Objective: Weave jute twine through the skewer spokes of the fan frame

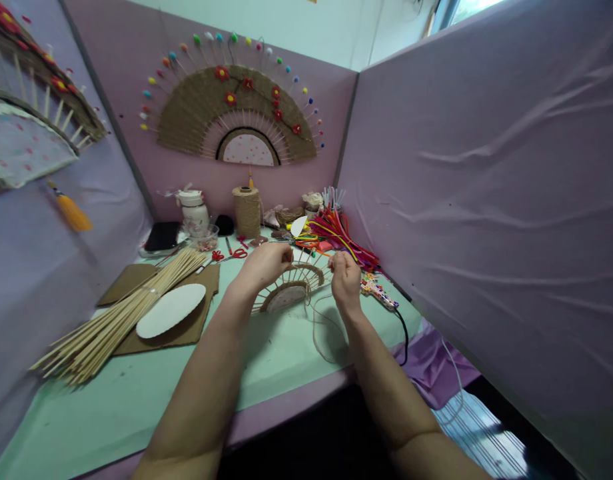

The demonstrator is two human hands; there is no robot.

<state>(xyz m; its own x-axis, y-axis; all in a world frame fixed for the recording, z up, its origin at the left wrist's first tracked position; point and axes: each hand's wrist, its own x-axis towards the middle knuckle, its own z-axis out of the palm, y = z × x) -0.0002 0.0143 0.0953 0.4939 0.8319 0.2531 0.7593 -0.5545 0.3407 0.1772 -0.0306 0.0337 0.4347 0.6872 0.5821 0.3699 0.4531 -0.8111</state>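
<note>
A small half-round fan frame (286, 295) of thin sticks lies on the green tabletop between my hands, with twine (314, 273) woven across part of its sticks. My left hand (269, 263) is closed over the fan's upper left side; what its fingers pinch is hidden. To the right of the fan, my right hand (345, 277) is curled in a pinch, and its fingertips hide what they hold. A loose strand of twine (314, 333) runs from the fan in a loop below my right hand.
A bundle of bamboo sticks (136, 303) and a white oval card (171, 311) lie on cardboard (201, 327) at left. Behind stand a twine spool (246, 212) and a bottle (193, 215). Red scissors (239, 254), pipe cleaners (344, 233) and a corded glue gun (381, 293) lie around.
</note>
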